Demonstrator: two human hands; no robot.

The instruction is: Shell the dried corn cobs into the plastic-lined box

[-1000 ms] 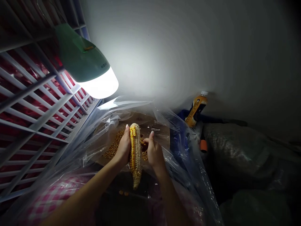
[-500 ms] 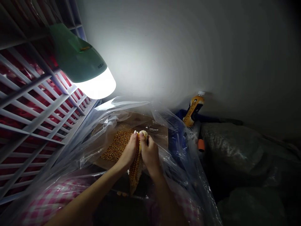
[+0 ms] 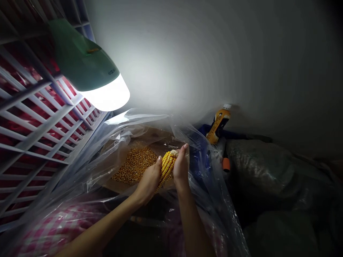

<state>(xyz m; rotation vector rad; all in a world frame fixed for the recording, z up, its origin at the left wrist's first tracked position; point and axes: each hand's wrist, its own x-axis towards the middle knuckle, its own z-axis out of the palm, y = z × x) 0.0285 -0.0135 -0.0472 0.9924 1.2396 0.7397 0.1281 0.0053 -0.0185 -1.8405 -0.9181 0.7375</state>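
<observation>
Between my two hands is a yellow corn cob (image 3: pixel 167 165), tilted, its pale bare end at the upper right. My left hand (image 3: pixel 150 180) grips the cob's left side and lower part, thumb pointing up along it. Against the right side and the bare end rests my right hand (image 3: pixel 181 167), thumb raised off the kernels and its other fingers hidden behind the cob. Loose corn kernels (image 3: pixel 136 164) lie in a heap below and left of the cob, on a brown bottom inside a clear plastic bag (image 3: pixel 104 171).
A lit green lamp (image 3: pixel 91 67) hangs at upper left beside a pale slatted plastic crate (image 3: pixel 48 121) with red behind it. An orange-labelled bottle (image 3: pixel 218 123) stands by the wall. Dark full sacks (image 3: pixel 262 171) lie to the right. Pink checked cloth (image 3: pixel 61 228) covers my legs.
The cob has turned and risen, now showing its full yellow kernel rows. My right thumb has lifted away from the cob, and my hands have moved apart. The view has shifted slightly.
</observation>
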